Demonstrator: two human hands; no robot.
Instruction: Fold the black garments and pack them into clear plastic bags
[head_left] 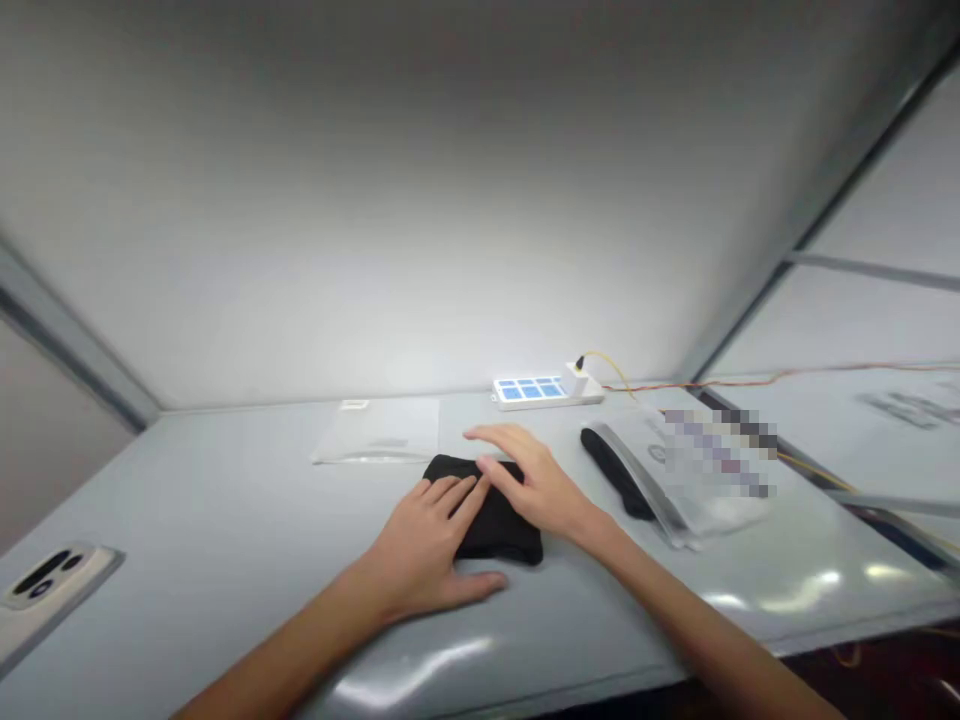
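A folded black cloth item (499,530) lies flat on the grey table, at the middle. My left hand (431,545) rests on its left part with the fingers spread and the thumb on the near side. Over its upper right part is my right hand (536,485), fingers extended and apart, the thumb tip close to my left fingertips. Left of the cloth and farther back, a clear plastic bag (382,430) lies flat. On the right, another black item (619,475) sits beside and partly under a stack of clear bags (690,500).
A white power strip (525,393) with a plugged-in adapter and yellow cable stands against the back wall. At the far left is a white device (60,590) with dark round parts. Metal frame posts (750,310) flank the table (247,530).
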